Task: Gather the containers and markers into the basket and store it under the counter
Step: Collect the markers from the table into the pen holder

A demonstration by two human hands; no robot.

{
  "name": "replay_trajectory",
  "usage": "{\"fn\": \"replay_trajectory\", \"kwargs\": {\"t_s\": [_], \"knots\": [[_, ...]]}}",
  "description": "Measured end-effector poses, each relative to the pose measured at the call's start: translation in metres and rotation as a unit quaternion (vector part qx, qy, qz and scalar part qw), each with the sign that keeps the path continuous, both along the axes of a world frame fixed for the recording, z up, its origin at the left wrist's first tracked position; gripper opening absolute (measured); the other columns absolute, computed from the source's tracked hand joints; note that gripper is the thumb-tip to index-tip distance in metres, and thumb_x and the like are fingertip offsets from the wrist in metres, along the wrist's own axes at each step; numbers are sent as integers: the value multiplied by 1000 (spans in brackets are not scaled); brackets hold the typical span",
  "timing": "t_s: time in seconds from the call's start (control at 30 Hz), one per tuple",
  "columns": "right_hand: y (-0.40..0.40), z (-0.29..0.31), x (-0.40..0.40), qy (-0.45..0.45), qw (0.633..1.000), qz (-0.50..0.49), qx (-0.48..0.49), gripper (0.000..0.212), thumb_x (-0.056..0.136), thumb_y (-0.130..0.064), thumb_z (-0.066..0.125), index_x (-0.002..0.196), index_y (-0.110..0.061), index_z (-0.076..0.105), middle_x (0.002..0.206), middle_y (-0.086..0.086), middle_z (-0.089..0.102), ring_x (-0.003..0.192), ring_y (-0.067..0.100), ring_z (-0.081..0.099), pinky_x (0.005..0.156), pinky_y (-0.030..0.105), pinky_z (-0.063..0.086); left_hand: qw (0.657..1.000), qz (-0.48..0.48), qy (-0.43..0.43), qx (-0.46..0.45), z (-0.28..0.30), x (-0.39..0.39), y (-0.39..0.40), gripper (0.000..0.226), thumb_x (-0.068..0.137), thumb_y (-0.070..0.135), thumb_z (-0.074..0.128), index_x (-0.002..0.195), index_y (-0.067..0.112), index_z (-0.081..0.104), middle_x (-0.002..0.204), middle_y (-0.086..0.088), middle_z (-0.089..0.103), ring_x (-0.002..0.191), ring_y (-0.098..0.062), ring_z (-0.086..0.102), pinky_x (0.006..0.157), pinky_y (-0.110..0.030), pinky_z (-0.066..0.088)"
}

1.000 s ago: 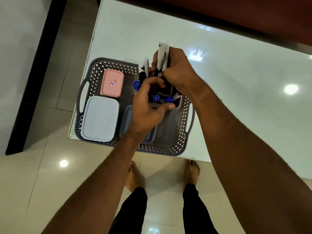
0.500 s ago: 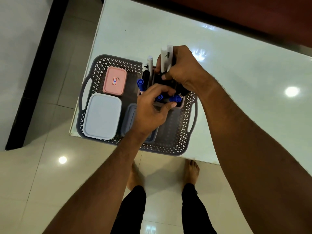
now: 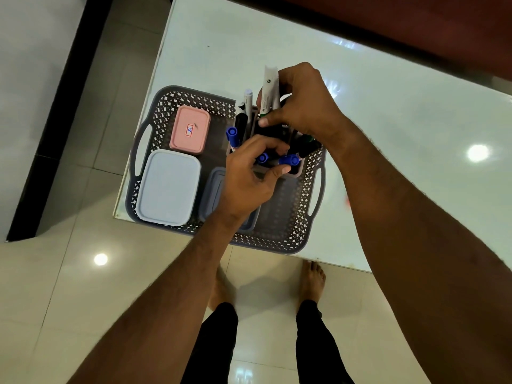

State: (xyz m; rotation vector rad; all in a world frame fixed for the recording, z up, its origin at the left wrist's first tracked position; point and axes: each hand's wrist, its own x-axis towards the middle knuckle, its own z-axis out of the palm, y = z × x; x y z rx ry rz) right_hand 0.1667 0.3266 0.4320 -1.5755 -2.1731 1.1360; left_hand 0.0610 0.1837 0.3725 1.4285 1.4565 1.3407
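Note:
A grey perforated basket [image 3: 288,231] sits at the near left corner of the white counter [image 3: 388,112]. Inside lie a pink lidded container [image 3: 189,130], a larger pale blue one [image 3: 167,187] and a darker blue one [image 3: 214,189] partly under my left wrist. A marker holder [image 3: 297,170] stands in the basket's far right part with blue-capped markers [image 3: 231,134] and black ones in it. My left hand [image 3: 249,178] grips the holder's near rim. My right hand [image 3: 302,103] is closed around two white markers [image 3: 269,92], above the holder.
The basket's near edge overhangs the counter's front edge slightly. Beige tiled floor [image 3: 69,300] lies below, with my bare feet just under the counter edge. A dark red wall [image 3: 415,23] runs behind the counter. A black strip [image 3: 55,115] borders the floor at left.
My right hand has risen a little with the white markers. My left hand stays on the holder. The view has shifted slightly.

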Motion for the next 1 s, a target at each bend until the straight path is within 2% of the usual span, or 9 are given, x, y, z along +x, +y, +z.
{"fn": "replay_trajectory", "kwargs": {"t_s": [0.1, 0.23, 0.4, 0.5, 0.57, 0.7, 0.8, 0.87, 1.0], "knots": [[1, -4, 1, -10, 1000, -10, 13, 49, 51, -23, 98, 94, -10, 78, 92, 1, 78, 90, 15, 74, 81, 39, 62, 1000, 2, 3, 4, -1, 0, 0, 26, 77, -4, 81, 101, -5, 70, 101, -10, 72, 99, -23, 71, 89, -44, 59], [2, -7, 3, -15, 1000, -7, 13, 42, 54, -15, 97, 91, -8, 76, 91, 2, 77, 86, 18, 74, 78, 35, 61, 1000, 1, 3, 1, -1, 0, 1, 27, 77, -4, 80, 101, -4, 69, 101, -9, 72, 99, -22, 70, 90, -42, 59], [-1, -15, 2, -16, 1000, -15, 11, 39, 50, -15, 90, 84, -8, 74, 86, 3, 76, 83, 19, 73, 73, 36, 61, 1000, 4, 10, 4, -1, 1, 2, 26, 77, -5, 81, 101, -5, 70, 101, -10, 72, 98, -22, 71, 89, -40, 59], [-4, -14, 3, 14, 1000, -18, 5, 26, 53, -5, 87, 74, -10, 73, 77, -5, 74, 76, 7, 70, 66, 21, 55, 1000, 4, 10, 4, -1, 1, 1, 26, 77, -5, 81, 101, -5, 69, 101, -10, 72, 98, -22, 71, 89, -42, 59], [-7, -11, 2, 11, 1000, -9, -1, 27, 53, -1, 85, 70, -15, 70, 71, -11, 70, 67, -1, 65, 60, 11, 47, 1000, 3, 8, 2, -2, 0, 1, 26, 77, -4, 81, 101, -6, 69, 101, -10, 72, 98, -23, 71, 88, -45, 59], [-7, -9, 1, -3, 1000, 17, 8, 22, 54, 1, 79, 69, -13, 70, 72, -4, 73, 68, 6, 69, 61, 24, 56, 1000, 8, 11, 5, -4, 1, 1, 27, 78, -3, 81, 102, -6, 69, 101, -12, 72, 99, -24, 71, 88, -47, 59], [-8, -9, 1, -13, 1000, 16, 3, 28, 55, 5, 79, 70, -18, 72, 69, -11, 70, 65, 0, 66, 57, 13, 50, 1000, 10, 9, 2, -4, 2, 1, 27, 78, -3, 81, 102, -6, 69, 102, -12, 72, 99, -25, 71, 89, -47, 59], [-8, -9, 2, -30, 999, 15, 3, 28, 56, 5, 79, 73, -16, 74, 72, -8, 72, 68, 0, 67, 59, 13, 51, 1000, 8, 9, -1, -4, 2, 1, 27, 78, -3, 81, 102, -6, 69, 102, -12, 72, 99, -24, 71, 89, -47, 59], [-11, -9, -2, -55, 998, 18, 17, 29, 59, 1, 76, 82, -16, 75, 82, -3, 74, 79, 14, 70, 73, 35, 62, 1000, 9, 12, 0, -3, 1, 1, 28, 77, -3, 81, 103, -7, 69, 101, -12, 72, 99, -24, 71, 89, -45, 59]]}}
